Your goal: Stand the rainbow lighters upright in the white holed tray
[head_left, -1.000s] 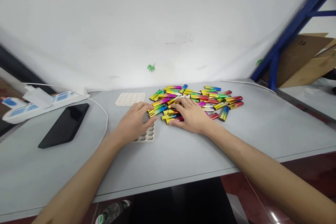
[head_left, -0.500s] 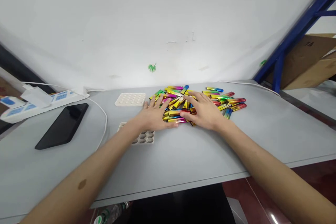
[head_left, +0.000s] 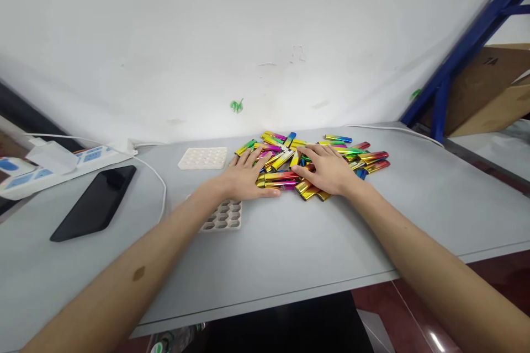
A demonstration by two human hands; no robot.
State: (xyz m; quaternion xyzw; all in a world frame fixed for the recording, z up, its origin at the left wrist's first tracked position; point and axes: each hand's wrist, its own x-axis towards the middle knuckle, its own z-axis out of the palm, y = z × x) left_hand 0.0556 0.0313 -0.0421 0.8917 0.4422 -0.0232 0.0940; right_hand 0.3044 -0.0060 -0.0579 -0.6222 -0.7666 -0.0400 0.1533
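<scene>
A loose pile of shiny metallic cases [head_left: 278, 176], shaped like lighter shells, lies on the grey table. They shade from gold into pink, red, green or blue. My left hand [head_left: 246, 179] rests flat at the pile's left edge, fingers spread and thumb pointing right. My right hand [head_left: 329, 170] lies over the middle of the pile, with its fingers slightly bent and the thumb apart; it covers some cases and grips none that I can see. Beside my left wrist is a pale tray with rows of holes [head_left: 223, 216], partly hidden by the forearm. Another pale tray [head_left: 202, 158] sits behind it.
A black phone [head_left: 94, 203] lies on the left, near a white power strip [head_left: 89, 159] with plugs and a cable [head_left: 163, 187]. The white wall [head_left: 265, 38] bounds the back. At right stand a blue frame [head_left: 441, 105] and cardboard boxes [head_left: 480, 88].
My right hand has shifted slightly right and its fingers have drawn in. Several gold cases now show beneath it, nearer the front. My left hand has barely moved. The view has shifted slightly.
</scene>
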